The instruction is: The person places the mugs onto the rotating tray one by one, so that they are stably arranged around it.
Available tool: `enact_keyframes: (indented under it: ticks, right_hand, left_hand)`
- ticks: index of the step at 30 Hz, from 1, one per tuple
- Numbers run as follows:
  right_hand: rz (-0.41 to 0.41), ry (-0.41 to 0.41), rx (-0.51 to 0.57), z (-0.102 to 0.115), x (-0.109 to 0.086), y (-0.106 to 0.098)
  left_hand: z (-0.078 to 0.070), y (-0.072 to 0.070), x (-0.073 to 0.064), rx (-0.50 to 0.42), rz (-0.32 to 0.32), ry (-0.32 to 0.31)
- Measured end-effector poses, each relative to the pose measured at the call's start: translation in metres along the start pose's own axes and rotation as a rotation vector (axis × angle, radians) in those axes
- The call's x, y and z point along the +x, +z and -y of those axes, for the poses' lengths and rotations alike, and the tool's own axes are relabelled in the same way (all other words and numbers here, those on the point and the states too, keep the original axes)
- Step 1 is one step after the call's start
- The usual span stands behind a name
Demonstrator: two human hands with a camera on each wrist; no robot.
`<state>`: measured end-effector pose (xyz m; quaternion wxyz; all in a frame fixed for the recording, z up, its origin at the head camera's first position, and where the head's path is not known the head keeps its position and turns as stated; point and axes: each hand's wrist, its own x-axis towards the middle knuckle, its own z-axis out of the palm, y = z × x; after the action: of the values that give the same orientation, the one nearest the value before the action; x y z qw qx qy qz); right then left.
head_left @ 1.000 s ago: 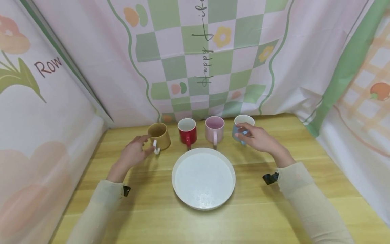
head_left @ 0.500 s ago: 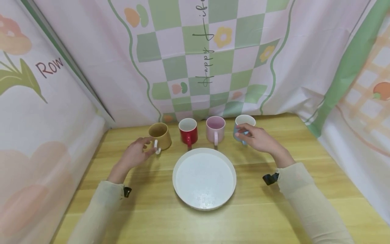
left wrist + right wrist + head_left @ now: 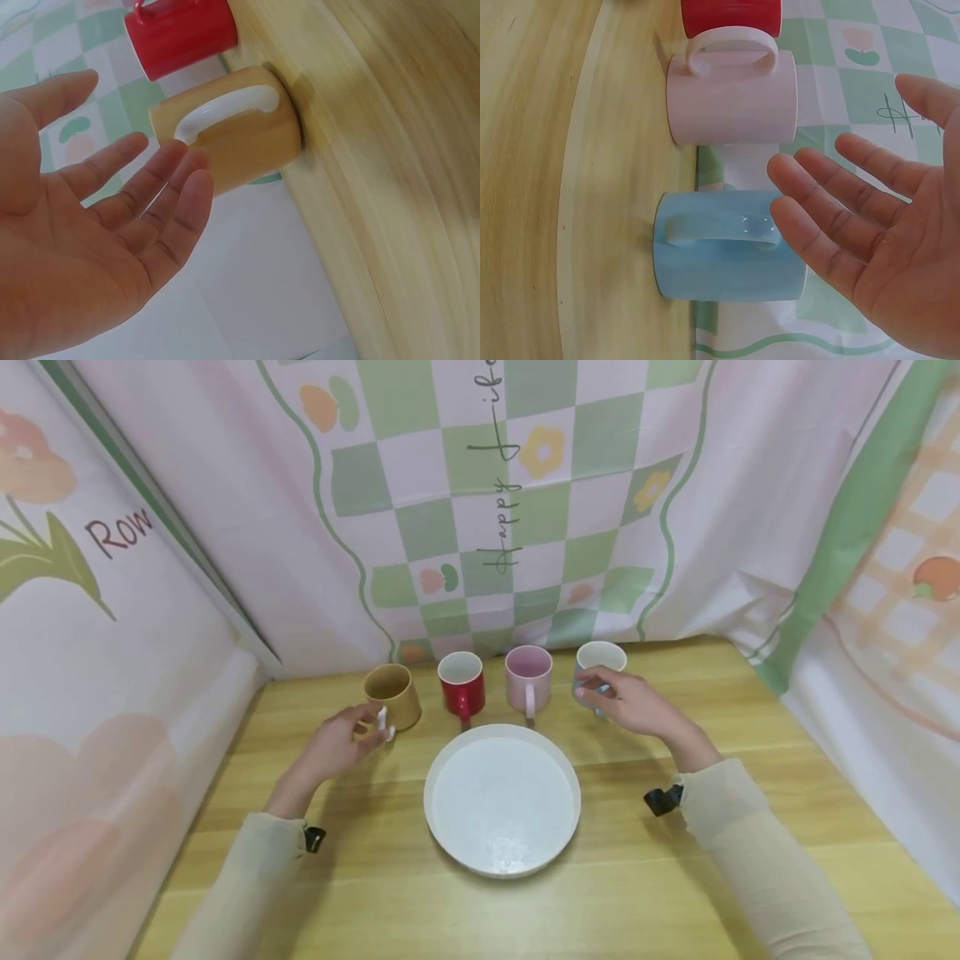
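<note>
A mustard-yellow mug (image 3: 401, 700) with a white handle (image 3: 229, 106) stands at the left end of a row of mugs. My left hand (image 3: 333, 745) is beside that handle, its fingers spread and relaxed, as the left wrist view shows. At the row's right end is a light blue mug (image 3: 705, 274), white inside. My right hand (image 3: 637, 703) hovers in front of it with loosely extended fingers, partly covering the mug in the head view. Neither hand grips anything. Between these two stand a red mug (image 3: 459, 695) and a pink mug (image 3: 517, 687), handles toward me.
A round white tray (image 3: 502, 810) lies on the wooden table (image 3: 615, 877) just in front of the mugs. Behind the row hangs a checkered cloth (image 3: 536, 539), close to the mugs. More printed cloth (image 3: 112, 652) closes off the left side.
My left hand has come slightly nearer, its fingertips now lower beside the mustard mug's handle. The right hand stays almost where it was, and the mugs stand in the same places.
</note>
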<state>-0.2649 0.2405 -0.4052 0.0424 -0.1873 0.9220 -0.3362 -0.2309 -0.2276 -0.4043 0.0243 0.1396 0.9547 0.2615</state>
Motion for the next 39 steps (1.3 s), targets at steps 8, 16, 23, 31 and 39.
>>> enact_keyframes:
  ticks: [8, 16, 23, 31, 39]
  right_hand:
    - [0.001, -0.010, 0.001, 0.003, 0.002, 0.002]
    - [-0.005, -0.023, -0.009, 0.003, 0.003, 0.004]
    - [0.003, -0.015, 0.016, 0.003, 0.002, 0.005]
    - [0.002, -0.023, 0.032, 0.002, 0.001, 0.008]
    - [0.008, -0.024, 0.060, 0.004, 0.001, 0.008]
  left_hand:
    - [0.001, 0.002, -0.001, -0.030, 0.026, 0.008]
    - [0.001, 0.005, -0.002, -0.046, 0.022, 0.077]
    - [0.003, 0.010, -0.003, -0.065, 0.022, 0.116]
    - [0.003, 0.014, -0.005, -0.101, 0.055, 0.142]
    - [0.001, 0.016, -0.008, -0.140, 0.063, 0.154]
